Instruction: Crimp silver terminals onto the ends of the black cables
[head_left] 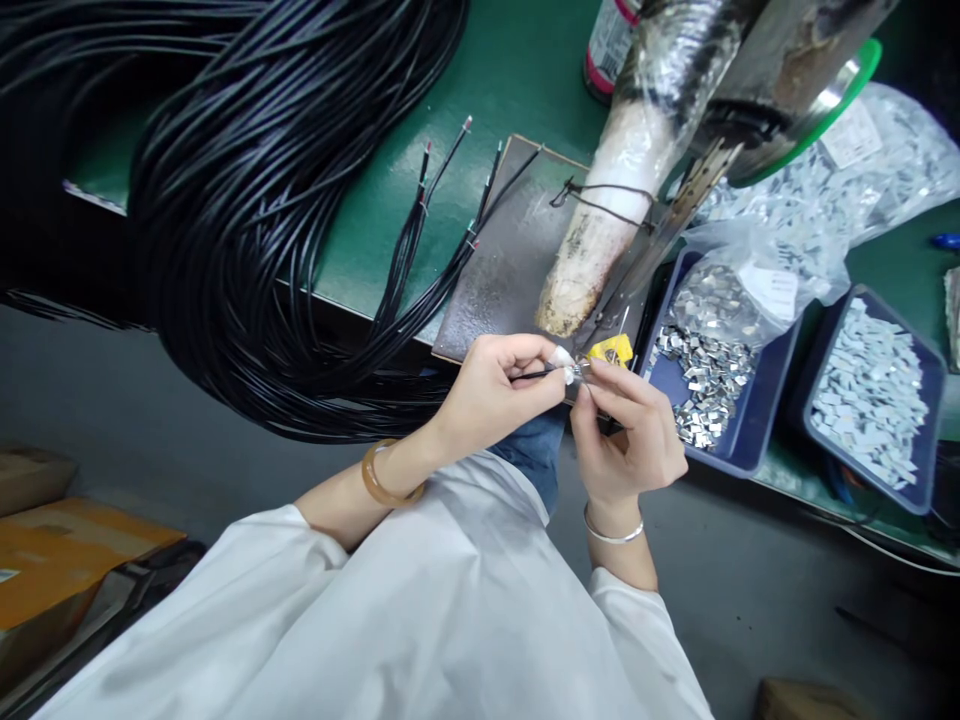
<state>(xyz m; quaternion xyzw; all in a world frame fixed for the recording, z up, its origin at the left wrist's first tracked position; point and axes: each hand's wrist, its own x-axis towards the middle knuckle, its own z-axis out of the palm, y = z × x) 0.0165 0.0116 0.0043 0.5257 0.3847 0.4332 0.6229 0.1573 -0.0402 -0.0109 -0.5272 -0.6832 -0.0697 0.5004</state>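
Note:
My left hand [504,385] pinches a black cable [531,375] close to its end, between thumb and forefinger. White coverings wrap the tips of those two fingers. On the other side, my right hand [628,425] has its thumb and fingertips closed at the cable's end, where a small shiny metal piece [579,370] shows. Its exact kind is too small to make out. Just beyond the fingertips lies a small yellow object [611,350]. Both hands meet over the near edge of a dark brown board [502,270].
A thick bundle of black cables [225,180] hangs over the green table [517,60] at left. A plastic-wrapped hose [607,200] points down at the board. At right stand a blue bin [757,420] of metal pieces and another bin [934,420] of pale pieces, with bags [900,150] behind.

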